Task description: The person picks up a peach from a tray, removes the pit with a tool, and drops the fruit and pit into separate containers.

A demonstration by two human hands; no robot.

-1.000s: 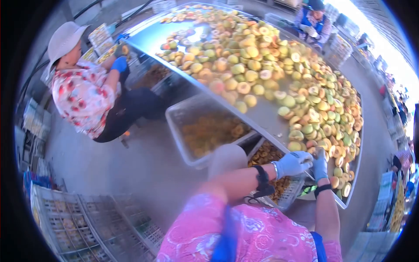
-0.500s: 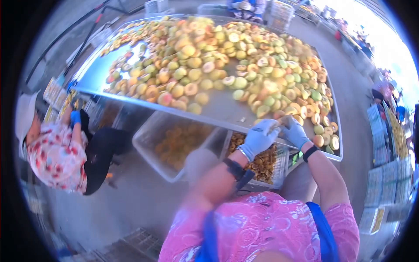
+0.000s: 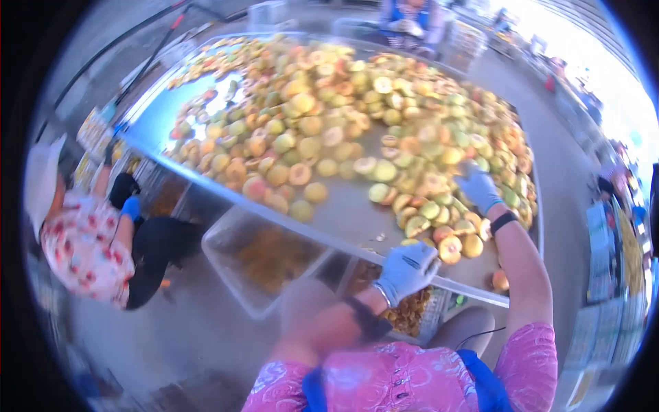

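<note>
A heap of halved peaches (image 3: 449,249), yellow, green and reddish, covers much of a metal table (image 3: 347,207). My left hand (image 3: 405,273), in a pale glove, is at the near table edge with its fingers curled closed; whatever they may hold is hidden. Farther in on the right, my right hand (image 3: 478,187), also gloved, reaches into the heap with its fingers stretched out among the fruit. Its fingertips are blurred and partly hidden. Below my left hand stands a crate of brown pieces (image 3: 410,314), partly covered by my arm.
A translucent bin (image 3: 240,292) with blurred yellowish contents sits under the table edge. On the left a co-worker (image 3: 89,250) in a flowered shirt sits close by. Another person (image 3: 412,27) is across the table. Stacked crates (image 3: 596,275) stand at the right.
My hands, together at the table edge before, are apart now. The right has moved forward into the heap; the left stays near the edge. The view has shifted slightly.
</note>
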